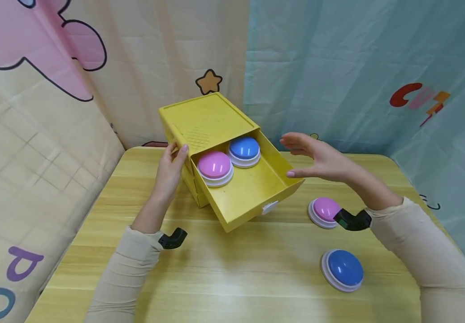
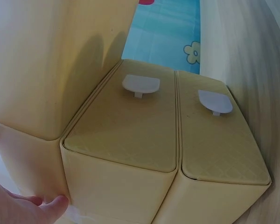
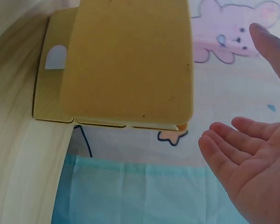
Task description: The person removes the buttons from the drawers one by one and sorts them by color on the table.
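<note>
A yellow drawer cabinet (image 1: 210,119) stands turned at an angle on the table, its top drawer (image 1: 252,193) pulled far out. Inside that drawer sit a pink push button (image 1: 214,165) and a blue push button (image 1: 244,149), both on white bases. My left hand (image 1: 169,168) rests against the cabinet's left side near the front corner; the left wrist view shows its fingertips (image 2: 58,205) touching the yellow wall. Beside the drawer's right wall, my right hand (image 1: 321,159) hovers with fingers extended and nothing in it. In the right wrist view it appears apart from the drawer.
On the table's right side lie another pink button (image 1: 326,210) and a larger-looking blue button (image 1: 345,268). Two lower drawers with white pull tabs (image 2: 141,85) are closed. Printed curtains (image 1: 321,67) hang behind the wooden table (image 1: 224,273).
</note>
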Demonstrator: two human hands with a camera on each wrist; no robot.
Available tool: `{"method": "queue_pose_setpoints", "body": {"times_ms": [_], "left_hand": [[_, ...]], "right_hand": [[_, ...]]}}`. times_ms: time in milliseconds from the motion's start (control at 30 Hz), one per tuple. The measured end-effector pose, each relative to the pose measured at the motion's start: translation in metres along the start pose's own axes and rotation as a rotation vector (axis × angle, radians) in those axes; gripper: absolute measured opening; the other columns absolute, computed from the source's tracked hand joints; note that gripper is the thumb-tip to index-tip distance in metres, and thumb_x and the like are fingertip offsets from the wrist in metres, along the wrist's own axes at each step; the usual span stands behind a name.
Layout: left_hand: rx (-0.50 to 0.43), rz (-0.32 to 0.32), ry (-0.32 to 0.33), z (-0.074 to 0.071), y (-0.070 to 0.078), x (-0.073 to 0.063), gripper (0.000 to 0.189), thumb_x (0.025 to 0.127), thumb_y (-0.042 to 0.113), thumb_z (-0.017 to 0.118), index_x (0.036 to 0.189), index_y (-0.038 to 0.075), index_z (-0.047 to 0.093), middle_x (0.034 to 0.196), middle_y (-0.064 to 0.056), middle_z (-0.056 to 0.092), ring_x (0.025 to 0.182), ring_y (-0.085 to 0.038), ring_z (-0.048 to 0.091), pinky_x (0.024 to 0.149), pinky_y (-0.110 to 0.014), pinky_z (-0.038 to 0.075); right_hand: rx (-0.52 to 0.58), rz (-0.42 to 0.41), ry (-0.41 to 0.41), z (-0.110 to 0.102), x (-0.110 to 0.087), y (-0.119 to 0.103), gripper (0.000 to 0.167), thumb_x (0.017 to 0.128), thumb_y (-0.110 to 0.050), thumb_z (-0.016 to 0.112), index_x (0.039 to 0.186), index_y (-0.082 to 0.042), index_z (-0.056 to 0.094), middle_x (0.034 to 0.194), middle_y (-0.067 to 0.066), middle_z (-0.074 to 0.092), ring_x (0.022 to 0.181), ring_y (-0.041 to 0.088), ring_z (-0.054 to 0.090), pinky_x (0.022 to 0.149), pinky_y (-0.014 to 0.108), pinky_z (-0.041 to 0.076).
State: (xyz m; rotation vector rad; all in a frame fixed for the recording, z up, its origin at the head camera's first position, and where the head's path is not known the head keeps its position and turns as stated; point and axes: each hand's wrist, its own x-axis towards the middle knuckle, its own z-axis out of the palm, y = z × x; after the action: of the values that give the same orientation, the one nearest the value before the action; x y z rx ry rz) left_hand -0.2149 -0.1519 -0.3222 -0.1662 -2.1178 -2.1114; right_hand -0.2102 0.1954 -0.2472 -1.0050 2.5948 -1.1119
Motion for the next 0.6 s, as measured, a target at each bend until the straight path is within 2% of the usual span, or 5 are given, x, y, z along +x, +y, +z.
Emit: {"method": "queue_pose_setpoints", "body": {"times_ms": [200,367,467,600], "left_hand": [[0.027,-0.011,0.010,0.000,0.002,0.000,0.075,0.089,0.045,0.049,0.142,0.003,0.016,0.138,-0.015,0.027,0.125,-0.024,0.028,0.103,-0.039,0.021],[0.034,-0.021,0.020,0.000,0.008,-0.003,0.071,0.091,0.041,0.048,0.142,0.002,0.016,0.138,-0.017,0.028,0.126,-0.025,0.028,0.103,-0.039,0.022],[0.044,-0.026,0.023,-0.001,0.008,-0.003,0.072,0.091,0.042,0.048,0.142,0.001,0.016,0.138,-0.017,0.027,0.126,-0.026,0.028,0.103,-0.039,0.021],[0.055,-0.029,0.021,-0.001,0.004,-0.002,0.076,0.089,0.046,0.048,0.142,0.002,0.016,0.140,-0.016,0.026,0.126,-0.025,0.028,0.103,-0.040,0.021]], "right_hand": [[-0.048,0.040,-0.120,0.004,0.043,-0.012,0.080,0.076,-0.027,0.073,0.136,0.000,0.029,0.136,0.016,0.035,0.122,0.028,0.035,0.099,0.041,0.029],[-0.173,0.072,-0.207,0.012,0.068,-0.020,0.086,0.072,-0.037,0.074,0.136,0.000,0.030,0.136,0.015,0.036,0.122,0.029,0.037,0.099,0.040,0.030],[-0.268,0.097,-0.232,0.018,0.080,-0.022,0.088,0.071,-0.042,0.074,0.135,0.001,0.032,0.134,0.014,0.039,0.118,0.027,0.040,0.098,0.039,0.031],[-0.326,0.100,-0.233,0.026,0.094,-0.020,0.081,0.070,-0.040,0.075,0.129,0.001,0.039,0.121,0.013,0.047,0.106,0.024,0.045,0.092,0.035,0.037]]}}
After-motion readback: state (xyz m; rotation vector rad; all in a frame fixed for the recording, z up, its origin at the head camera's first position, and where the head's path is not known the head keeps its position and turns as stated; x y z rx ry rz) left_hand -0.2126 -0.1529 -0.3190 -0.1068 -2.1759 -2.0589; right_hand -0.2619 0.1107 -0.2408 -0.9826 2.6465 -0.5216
